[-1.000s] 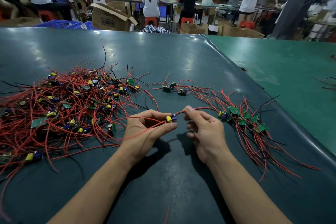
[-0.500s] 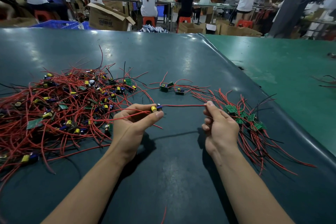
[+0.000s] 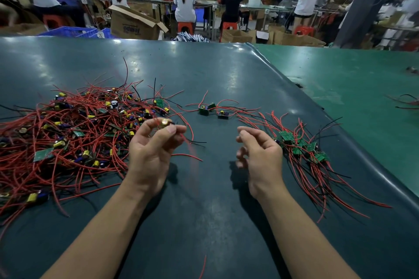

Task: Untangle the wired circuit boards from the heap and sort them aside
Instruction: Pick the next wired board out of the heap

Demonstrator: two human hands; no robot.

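Observation:
A big heap of small green circuit boards with red and black wires covers the left of the dark table. My left hand is raised at the heap's right edge and pinches one wired board by its yellow capacitor; its red wires hang down blurred. My right hand hovers beside it with loosely curled fingers and holds nothing. A sorted bundle of boards lies just right of that hand, its wires trailing toward me. Two loose boards lie further back in the middle.
The dark table mat ends at a raised edge on the right, beside a green table with a few stray wires. A single red wire piece lies near me. People work at benches behind, among cardboard boxes.
My right hand has let go of the red wire it was pulling taut and moved down. My left hand has lifted the board slightly; its freed wires swing.

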